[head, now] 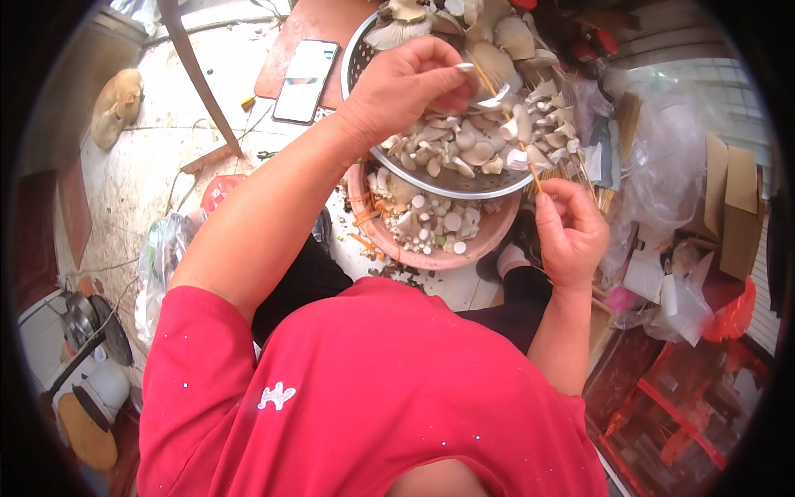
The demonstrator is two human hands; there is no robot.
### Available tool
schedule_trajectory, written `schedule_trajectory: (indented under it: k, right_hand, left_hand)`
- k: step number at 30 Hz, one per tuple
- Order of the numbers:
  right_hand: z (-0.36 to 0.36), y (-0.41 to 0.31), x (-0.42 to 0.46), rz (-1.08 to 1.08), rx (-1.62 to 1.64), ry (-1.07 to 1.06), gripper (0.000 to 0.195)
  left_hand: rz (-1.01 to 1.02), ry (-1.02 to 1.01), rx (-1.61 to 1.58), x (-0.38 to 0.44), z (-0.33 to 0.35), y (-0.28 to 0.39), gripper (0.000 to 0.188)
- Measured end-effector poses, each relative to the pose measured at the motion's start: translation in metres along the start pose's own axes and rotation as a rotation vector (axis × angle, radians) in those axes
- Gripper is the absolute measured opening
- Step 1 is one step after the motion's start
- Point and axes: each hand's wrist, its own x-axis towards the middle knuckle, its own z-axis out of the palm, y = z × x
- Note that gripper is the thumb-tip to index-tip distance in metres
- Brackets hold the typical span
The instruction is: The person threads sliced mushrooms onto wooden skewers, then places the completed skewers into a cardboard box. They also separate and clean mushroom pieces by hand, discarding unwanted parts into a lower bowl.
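Observation:
My right hand [568,233] grips the lower end of a thin wooden skewer [529,163] between thumb and fingers. The skewer slants up and to the left, with several pale oyster mushroom pieces [510,129] threaded along it. Close to its upper tip, my left hand [419,87] pinches a small white mushroom piece [464,66]. Whether that piece touches the tip is hard to tell. Beneath both hands is a perforated metal colander [447,191] of oyster mushrooms [466,140], large caps [512,38] at its far side. Filled skewers [556,115] lie at its right.
Under the colander, a pinkish basin [372,233] holds mushroom stem ends [428,227]. A smartphone [305,81] lies left on a reddish-brown surface [273,68]. Plastic bags [664,155] and cardboard boxes [739,211] crowd the right. A tan dog [118,105] is curled on the floor at far left.

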Motion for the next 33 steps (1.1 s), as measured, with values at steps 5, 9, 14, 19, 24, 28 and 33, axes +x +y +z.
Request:
schedule_trajectory:
  k: [5,9,14,19,24,28,33]
  right_hand:
    - [0.003,0.000,0.000,-0.030,-0.011,-0.011,0.013]
    - [0.004,0.000,0.000,-0.035,-0.058,-0.016,0.013]
    - [0.006,-0.002,-0.001,-0.048,-0.054,-0.043,0.013]
    - [0.005,-0.001,0.000,-0.055,-0.081,-0.047,0.013]
    - [0.003,-0.001,0.000,-0.045,-0.071,-0.060,0.013]
    - [0.002,0.001,-0.001,-0.029,-0.041,-0.060,0.013]
    - [0.003,0.002,-0.003,-0.080,-0.113,-0.046,0.013]
  left_hand:
    - [-0.100,0.060,-0.329,0.000,-0.002,0.010,0.018]
    - [-0.157,0.110,-0.414,-0.001,-0.001,0.011,0.019]
    - [-0.130,0.267,-0.378,0.002,0.000,0.004,0.022]
    - [-0.080,0.301,-0.405,0.005,-0.010,0.006,0.023]
    - [-0.066,0.264,-0.363,0.007,-0.013,0.006,0.026]
    - [-0.109,0.216,-0.246,0.004,-0.011,0.014,0.028]
    - [-0.219,0.141,-0.234,0.001,-0.011,0.014,0.030]
